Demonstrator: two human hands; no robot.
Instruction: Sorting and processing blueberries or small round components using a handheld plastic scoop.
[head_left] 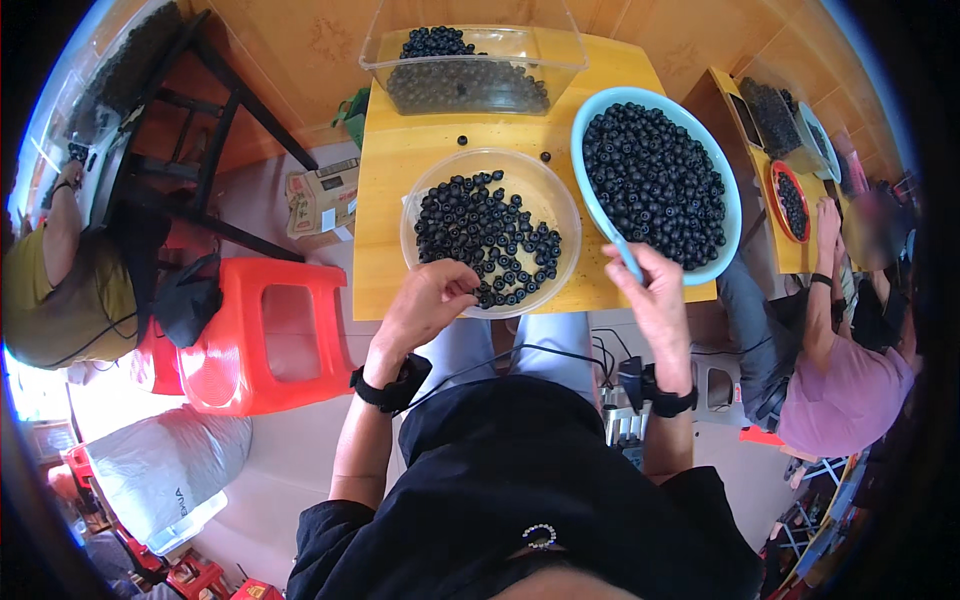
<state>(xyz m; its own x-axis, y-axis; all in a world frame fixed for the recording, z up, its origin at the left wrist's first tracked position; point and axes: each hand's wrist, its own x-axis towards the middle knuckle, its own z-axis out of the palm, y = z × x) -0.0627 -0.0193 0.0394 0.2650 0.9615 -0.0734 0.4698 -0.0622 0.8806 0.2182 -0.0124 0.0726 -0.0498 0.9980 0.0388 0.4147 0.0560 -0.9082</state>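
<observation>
On the yellow wooden table (pixel 385 200) a clear round plastic tub (pixel 560 225) holds many small black beads (pixel 465 215), some showing holes. My left hand (pixel 432 298) reaches over the tub's near-left rim, thumb and fingers pinched together beside the beads; what is between the fingertips is too small to make out. To the right, a light blue oval basin (pixel 732 190) is heaped with black beads (pixel 655 180). My right hand (pixel 655 305) is closed on a slim light blue piece (pixel 627 258) at the basin's near-left rim; I cannot tell whether it belongs to the rim.
A clear rectangular bin (pixel 470 85) with more black beads stands at the table's back. Loose beads (pixel 462 140) lie between the containers. A red stool (pixel 260 335) and cardboard (pixel 322 200) are at left. Cables (pixel 550 350) cross my lap. Other people sit at both sides.
</observation>
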